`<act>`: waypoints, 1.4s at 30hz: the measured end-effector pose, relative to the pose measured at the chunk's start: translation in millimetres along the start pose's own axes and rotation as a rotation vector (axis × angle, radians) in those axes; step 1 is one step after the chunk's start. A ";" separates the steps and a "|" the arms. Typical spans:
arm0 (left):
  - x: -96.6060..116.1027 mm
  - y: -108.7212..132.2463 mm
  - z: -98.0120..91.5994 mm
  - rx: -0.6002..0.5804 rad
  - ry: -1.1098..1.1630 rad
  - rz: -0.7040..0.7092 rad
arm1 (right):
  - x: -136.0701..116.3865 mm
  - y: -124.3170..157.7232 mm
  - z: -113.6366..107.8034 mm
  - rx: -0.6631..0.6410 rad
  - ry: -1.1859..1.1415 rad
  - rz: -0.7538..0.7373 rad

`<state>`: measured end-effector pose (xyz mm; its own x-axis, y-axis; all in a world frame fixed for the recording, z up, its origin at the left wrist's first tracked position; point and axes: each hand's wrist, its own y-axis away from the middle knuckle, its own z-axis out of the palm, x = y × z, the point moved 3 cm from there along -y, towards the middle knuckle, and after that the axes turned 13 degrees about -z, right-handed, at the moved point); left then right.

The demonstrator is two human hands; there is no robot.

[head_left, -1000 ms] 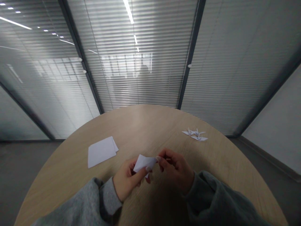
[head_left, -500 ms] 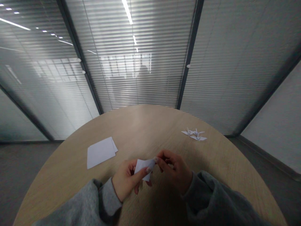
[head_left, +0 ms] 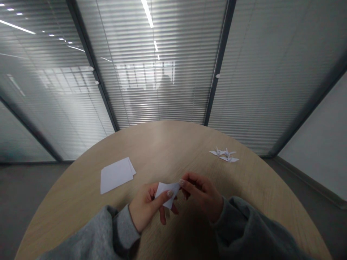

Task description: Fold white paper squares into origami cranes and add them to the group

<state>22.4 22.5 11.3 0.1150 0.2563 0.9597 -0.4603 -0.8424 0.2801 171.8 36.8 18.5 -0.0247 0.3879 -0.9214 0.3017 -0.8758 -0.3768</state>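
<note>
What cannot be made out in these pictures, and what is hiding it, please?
All from the head view:
Inner folds of the folded white paper: covered by the left hand and right hand.
Fold details of the paper cranes: too small.
Number of sheets in the white paper stack: too small to count.
The dark shape behind the slatted blinds: blurred by them.

No legible text, label, brand or number anywhere, not even on the folded white paper (head_left: 166,194).
</note>
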 end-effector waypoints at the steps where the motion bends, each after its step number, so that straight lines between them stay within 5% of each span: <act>1: -0.7 -0.2 0.1 -0.005 0.001 -0.003 | 0.2 -0.2 -0.5 0.003 -0.010 -0.003; 27: -3.0 1.2 1.3 0.009 -0.149 -0.015 | 1.0 0.4 -1.5 -0.008 0.016 0.011; 37: -5.6 0.1 4.4 -0.079 -0.113 -0.006 | 2.1 -2.4 -2.7 0.005 -0.031 0.004; 42: -4.5 -0.8 0.6 0.005 -0.109 0.039 | 9.4 -1.5 1.1 0.026 -0.104 0.000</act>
<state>22.8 21.8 6.8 0.1923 0.1702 0.9665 -0.4623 -0.8530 0.2422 170.1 41.4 10.4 -0.1240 0.3567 -0.9260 0.2768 -0.8837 -0.3775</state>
